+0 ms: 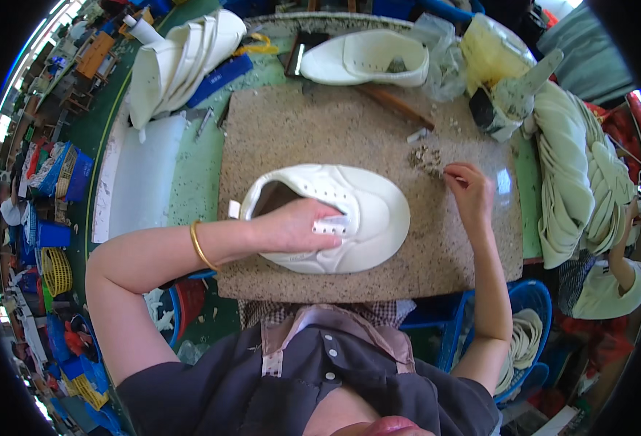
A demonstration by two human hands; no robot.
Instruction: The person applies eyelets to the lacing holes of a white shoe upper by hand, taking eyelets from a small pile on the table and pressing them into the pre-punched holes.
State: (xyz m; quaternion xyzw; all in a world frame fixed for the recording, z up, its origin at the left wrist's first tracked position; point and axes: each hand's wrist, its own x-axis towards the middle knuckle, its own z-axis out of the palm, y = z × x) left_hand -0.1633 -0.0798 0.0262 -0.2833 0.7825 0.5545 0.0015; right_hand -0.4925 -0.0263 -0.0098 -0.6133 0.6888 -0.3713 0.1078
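Observation:
A white shoe upper (pixel 375 211) with lace holes lies on the speckled stone slab (pixel 284 123), its toe to the right and its heel loop to the left. Across its tongue area, my left hand (pixel 295 229) grips it, thumb on the lace-hole flap and fingers inside the opening. To the right of the toe, my right hand (pixel 473 189) is raised with its fingertips pinched together. Whatever they hold, if anything, is too small to make out. Just left of those fingertips sits a small heap of brownish bits (pixel 424 156).
Stacked white uppers (pixel 182 65) stand at the far left beside a blue strip (pixel 220 80). Another white upper (pixel 328 58) and a wooden handle (pixel 397 105) lie at the back. A glue-crusted pot (pixel 498 120) stands far right, near draped pale uppers (pixel 564 167). A blue basket (pixel 542 291) is lower right.

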